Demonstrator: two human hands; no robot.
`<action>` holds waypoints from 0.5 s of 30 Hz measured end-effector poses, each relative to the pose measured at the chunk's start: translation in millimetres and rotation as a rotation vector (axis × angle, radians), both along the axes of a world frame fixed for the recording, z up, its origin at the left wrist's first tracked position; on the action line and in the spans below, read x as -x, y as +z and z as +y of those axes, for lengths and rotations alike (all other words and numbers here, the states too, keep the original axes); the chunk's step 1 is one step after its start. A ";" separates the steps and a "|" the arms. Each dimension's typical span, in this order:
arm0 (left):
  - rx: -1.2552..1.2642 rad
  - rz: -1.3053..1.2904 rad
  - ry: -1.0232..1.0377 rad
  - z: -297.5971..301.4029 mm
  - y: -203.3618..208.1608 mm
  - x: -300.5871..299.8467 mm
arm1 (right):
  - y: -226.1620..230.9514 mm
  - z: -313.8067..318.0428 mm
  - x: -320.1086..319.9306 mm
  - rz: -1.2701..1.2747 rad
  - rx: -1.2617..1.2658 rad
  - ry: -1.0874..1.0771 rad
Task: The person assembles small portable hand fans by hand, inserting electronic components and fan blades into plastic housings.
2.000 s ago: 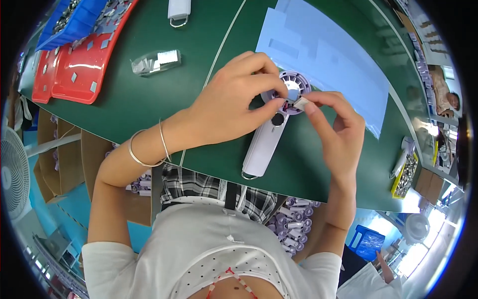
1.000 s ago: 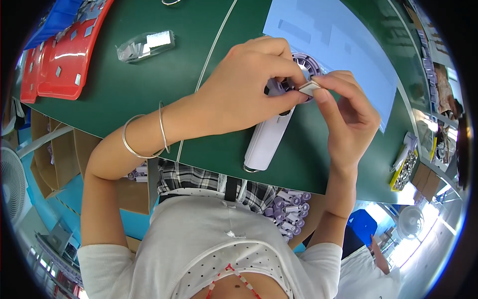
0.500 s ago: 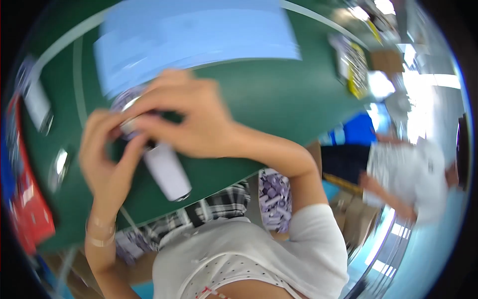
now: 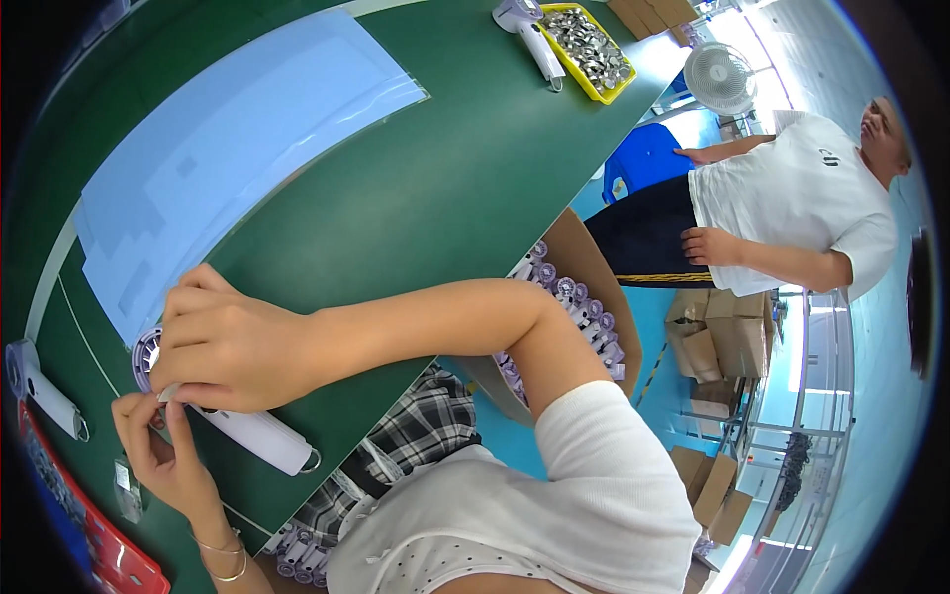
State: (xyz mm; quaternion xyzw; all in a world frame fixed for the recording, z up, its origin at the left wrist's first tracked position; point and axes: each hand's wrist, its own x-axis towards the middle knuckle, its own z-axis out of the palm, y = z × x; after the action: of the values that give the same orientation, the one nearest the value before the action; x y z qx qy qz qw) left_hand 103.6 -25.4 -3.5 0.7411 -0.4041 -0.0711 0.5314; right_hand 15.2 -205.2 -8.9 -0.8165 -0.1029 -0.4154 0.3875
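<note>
A white handheld fan [image 4: 265, 441] with a round purple head lies on the green table, its handle pointing toward my body and a small loop at the handle's end. My right hand [image 4: 230, 345] is bent over the fan's head, fingers curled around it and covering most of it. Close below, my left hand [image 4: 176, 465] pinches a small pale, shiny piece [image 4: 168, 393] between thumb and fingertips, right by my right thumb. What exactly that piece is, I cannot make out.
Another handheld fan [image 4: 49, 398] lies at left, near a small clear object [image 4: 128, 490] and a red tray [image 4: 119, 559]. A yellow tray [image 4: 606, 94] of shiny metal parts and a fan [image 4: 534, 45] sit far right. A carton [image 4: 579, 243] holds several fans; a person [image 4: 792, 198] stands beyond.
The view has swung, so the table and blue sheet appear turned and shifted left. Both hands stay at the fan's head; my left hand now sits lower, pinching the small piece.
</note>
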 end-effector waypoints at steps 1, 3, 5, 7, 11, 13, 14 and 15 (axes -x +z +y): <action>-0.002 -0.011 0.000 0.7 -1.0 -0.1 | -1.2 0.3 1.1 -0.002 -0.002 0.003; -0.008 -0.025 0.007 0.1 0.1 0.5 | 0.0 -0.4 3.7 0.019 0.079 -0.018; 0.003 -0.076 0.021 -5.4 4.8 3.1 | 0.8 -2.7 1.7 -0.013 0.081 -0.031; -0.037 -0.149 0.028 -8.5 9.6 3.8 | 2.6 -8.2 1.5 -0.025 0.088 -0.028; -0.046 -0.252 0.020 -20.5 18.4 0.1 | 0.9 -18.0 3.0 0.047 0.097 -0.025; 0.023 -0.256 -0.002 -19.2 17.1 -1.0 | 4.8 -15.7 9.6 0.137 0.184 -0.027; 0.091 -0.255 0.043 -16.7 10.5 3.0 | 9.9 -11.2 9.6 0.127 0.205 -0.031; 0.101 -0.191 0.011 -9.9 4.0 5.0 | 12.1 -7.3 8.0 0.124 0.207 -0.001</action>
State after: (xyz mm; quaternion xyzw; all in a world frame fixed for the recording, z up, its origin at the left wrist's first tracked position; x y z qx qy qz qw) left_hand 98.6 -35.3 0.5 0.7191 -0.4520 0.0233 0.5273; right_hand 7.3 -212.5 3.2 -0.8763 -0.1207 -0.3515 0.3066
